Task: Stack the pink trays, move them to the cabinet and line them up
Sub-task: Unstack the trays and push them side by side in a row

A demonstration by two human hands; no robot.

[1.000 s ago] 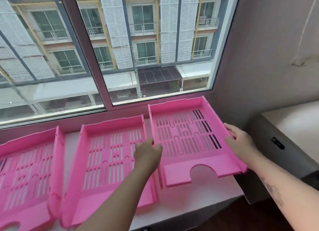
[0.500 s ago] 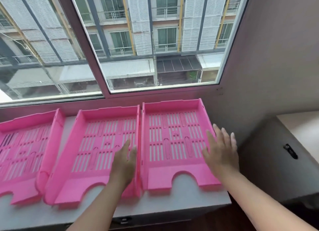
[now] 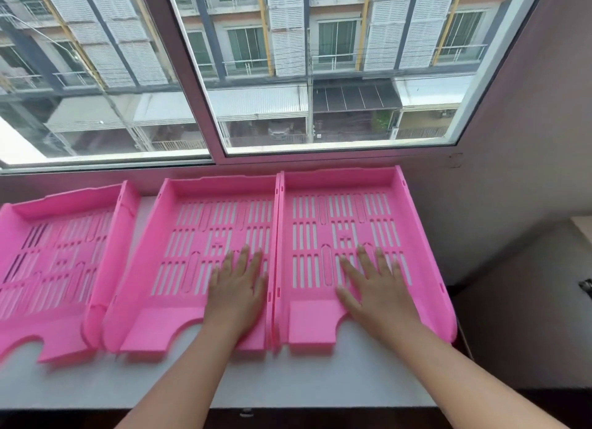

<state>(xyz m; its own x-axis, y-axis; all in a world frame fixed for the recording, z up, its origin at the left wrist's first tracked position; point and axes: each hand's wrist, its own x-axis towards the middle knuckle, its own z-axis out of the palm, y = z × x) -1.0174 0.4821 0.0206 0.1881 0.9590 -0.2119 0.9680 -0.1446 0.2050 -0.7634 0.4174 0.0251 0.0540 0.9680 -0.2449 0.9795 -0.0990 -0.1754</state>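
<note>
Three pink slotted trays lie side by side on a white cabinet top (image 3: pixel 288 383) under the window. The right tray (image 3: pixel 320 211) and the middle tray (image 3: pixel 192 236) touch along their side walls. The left tray (image 3: pixel 48 243) sits a little apart at its far end and runs off the left edge of view. My left hand (image 3: pixel 237 291) lies flat, fingers spread, on the middle tray's floor near its right wall. My right hand (image 3: pixel 374 287) rests flat on the right tray's floor. Neither hand grips anything.
A large window (image 3: pixel 320 76) with a white frame runs right behind the trays. A purple-grey wall (image 3: pixel 528 140) closes the right side. A lower grey cabinet (image 3: pixel 528 300) stands to the right, past the white top's edge.
The right tray, held tilted a second ago, now lies flat against the middle tray. Both hands have let go and moved onto the tray floors, palms down.
</note>
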